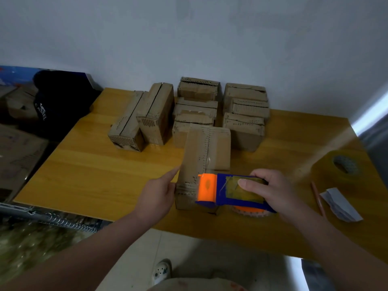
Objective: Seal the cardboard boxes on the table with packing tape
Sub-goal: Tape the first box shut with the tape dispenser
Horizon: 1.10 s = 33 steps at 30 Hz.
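The dispenser (231, 193) is gripped by the right hand (273, 191), the box (202, 156) touched by straight fingers of the left hand (157, 193); lettering on the dark cloth (63, 97) is blurred.

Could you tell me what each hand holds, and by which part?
The right hand grips the tape dispenser by its blue body, behind the orange roller. The left hand grips nothing; it rests against the near box on its left side.
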Tool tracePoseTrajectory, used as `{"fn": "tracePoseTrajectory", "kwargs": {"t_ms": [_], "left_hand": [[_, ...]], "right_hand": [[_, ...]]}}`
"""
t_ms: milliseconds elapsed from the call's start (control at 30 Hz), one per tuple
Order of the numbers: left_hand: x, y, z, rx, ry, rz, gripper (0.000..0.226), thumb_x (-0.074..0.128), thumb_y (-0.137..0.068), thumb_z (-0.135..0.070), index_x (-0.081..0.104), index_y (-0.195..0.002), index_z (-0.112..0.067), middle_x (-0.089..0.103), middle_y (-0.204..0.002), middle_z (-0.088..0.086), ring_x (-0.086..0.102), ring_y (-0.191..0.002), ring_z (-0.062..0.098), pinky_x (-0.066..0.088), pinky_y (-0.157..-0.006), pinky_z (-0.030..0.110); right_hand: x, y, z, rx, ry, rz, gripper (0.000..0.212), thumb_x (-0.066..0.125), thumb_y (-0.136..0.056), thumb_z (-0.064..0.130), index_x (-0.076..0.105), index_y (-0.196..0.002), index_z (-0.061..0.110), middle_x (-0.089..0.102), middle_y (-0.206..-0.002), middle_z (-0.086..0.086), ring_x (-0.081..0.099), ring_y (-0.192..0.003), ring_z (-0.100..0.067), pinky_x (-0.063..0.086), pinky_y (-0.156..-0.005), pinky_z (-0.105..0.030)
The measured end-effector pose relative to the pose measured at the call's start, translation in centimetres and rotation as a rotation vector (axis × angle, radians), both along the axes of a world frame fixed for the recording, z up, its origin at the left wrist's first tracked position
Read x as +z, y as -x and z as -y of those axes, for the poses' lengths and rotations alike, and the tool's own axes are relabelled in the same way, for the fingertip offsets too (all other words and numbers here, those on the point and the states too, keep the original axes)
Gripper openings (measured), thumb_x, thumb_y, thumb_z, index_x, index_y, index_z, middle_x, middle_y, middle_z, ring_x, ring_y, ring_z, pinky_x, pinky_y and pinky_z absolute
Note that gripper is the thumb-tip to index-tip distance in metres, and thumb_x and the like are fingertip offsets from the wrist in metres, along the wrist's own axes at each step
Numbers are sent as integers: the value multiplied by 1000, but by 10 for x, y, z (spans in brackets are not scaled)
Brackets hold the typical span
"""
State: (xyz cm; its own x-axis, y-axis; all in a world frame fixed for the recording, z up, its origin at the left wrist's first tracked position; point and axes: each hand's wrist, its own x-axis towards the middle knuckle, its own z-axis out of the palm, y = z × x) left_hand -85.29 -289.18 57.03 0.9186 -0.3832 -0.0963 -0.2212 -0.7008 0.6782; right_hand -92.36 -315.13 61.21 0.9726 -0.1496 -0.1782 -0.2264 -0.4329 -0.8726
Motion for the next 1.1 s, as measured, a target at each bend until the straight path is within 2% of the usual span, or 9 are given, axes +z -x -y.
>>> {"fn": "tracePoseTrajectory", "kwargs": {"t_ms": [167, 233, 333, 433, 533, 633, 767, 933, 1100], "left_hand": [[27, -28, 1, -365, -258, -45, 58, 39, -102, -14, 17, -149, -40, 63, -91, 6, 53, -65, 15, 38, -54, 16], [42, -39, 11, -520, -445, -56, 58, 36, -103, -17, 9, -152, -34, 57, -100, 7, 53, -78, 18, 35, -64, 17], [48, -56, 25, -584, -693, 249, 52, 33, -103, -27, 15, -151, -35, 54, -108, 4, 50, -86, 17, 43, -67, 29], [42, -68, 37, -677, -464, 426, 49, 26, -98, -41, 37, -145, -34, 48, -124, 1, 47, -105, 19, 43, -76, 30], [30, -78, 49, -801, -322, 387, 56, 16, -93, -52, 41, -141, -38, 34, -151, -1, 29, -136, 24, 29, -107, 47], [20, -81, 62, -871, -404, 325, 44, 19, -99, -53, 22, -143, -51, -7, -155, -18, -18, -144, 14, -12, -114, 50], [16, -81, 74, -991, -600, 398, 53, 29, -99, -46, -5, -139, -56, -29, -150, -15, -32, -139, 20, -21, -111, 52], [8, -87, 83, -1064, -660, 465, 59, 11, -86, -60, -10, -141, -53, -28, -151, -18, -36, -137, 20, -23, -110, 51], [3, -93, 84, -1077, -590, 445, 61, -1, -89, -59, 11, -147, -47, -16, -153, -23, -31, -140, 17, -16, -115, 53]], "right_hand": [[0, 1, 3, 3, -25, 14, 36, 64, -68, 49, 66, -71, 14, 68, -65, 1, 64, -55, -8, 46, -49, -15], [0, 1, 5, 12, -15, 7, 37, 64, -68, 51, 66, -71, 14, 69, -68, -2, 66, -58, -10, 47, -50, -17], [0, 0, 8, 35, 21, 10, 37, 64, -68, 52, 65, -69, 15, 68, -67, -3, 64, -57, -8, 45, -50, -16], [2, -3, 10, 51, 56, 7, 42, 64, -68, 52, 66, -71, 10, 65, -61, -1, 60, -53, -4, 42, -49, -13], [4, -3, 9, 66, 80, 11, 47, 64, -68, 51, 66, -74, 4, 62, -60, 0, 56, -50, 0, 38, -47, -10], [6, -3, 9, 96, 99, 15, 45, 66, -70, 52, 67, -75, 8, 66, -67, -7, 56, -52, -2, 38, -48, -12], [9, -3, 10, 93, 77, -16, 37, 75, -76, 43, 67, -78, 8, 68, -68, -4, 59, -55, -3, 42, -50, -14], [10, -5, 6, 88, 35, -48, 34, 69, -68, 52, 65, -72, 18, 64, -62, 7, 59, -56, -1, 43, -51, -16], [11, -7, 7, 112, 55, -59, 45, 66, -65, 58, 67, -76, 15, 65, -71, -1, 59, -61, -5, 45, -55, -22]]}}
